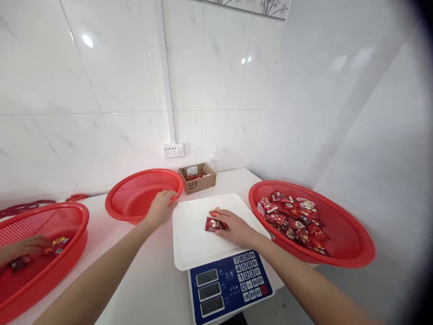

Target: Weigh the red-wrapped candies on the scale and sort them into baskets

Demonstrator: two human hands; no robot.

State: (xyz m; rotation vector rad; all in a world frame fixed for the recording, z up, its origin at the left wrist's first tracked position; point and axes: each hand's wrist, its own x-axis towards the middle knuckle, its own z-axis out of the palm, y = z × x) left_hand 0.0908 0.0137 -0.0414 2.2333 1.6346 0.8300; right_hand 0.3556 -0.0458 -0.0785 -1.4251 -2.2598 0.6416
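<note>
My right hand [235, 228] rests on the white tray [192, 243] of a blue-faced scale [230, 286], its fingers curled over two or three red snack packets [214, 223]. My left hand [161, 206] reaches over the near rim of an empty red basket [135, 194], fingers bent downward, with nothing visible in it. To the right stands a red basket [345, 243] holding several red packets [292, 219].
A third red basket [57, 253] at the left holds a few packets, and another person's hand [23, 248] is in it. A small cardboard box [198, 178] sits by the tiled wall under a socket [173, 150]. Walls close the back and right.
</note>
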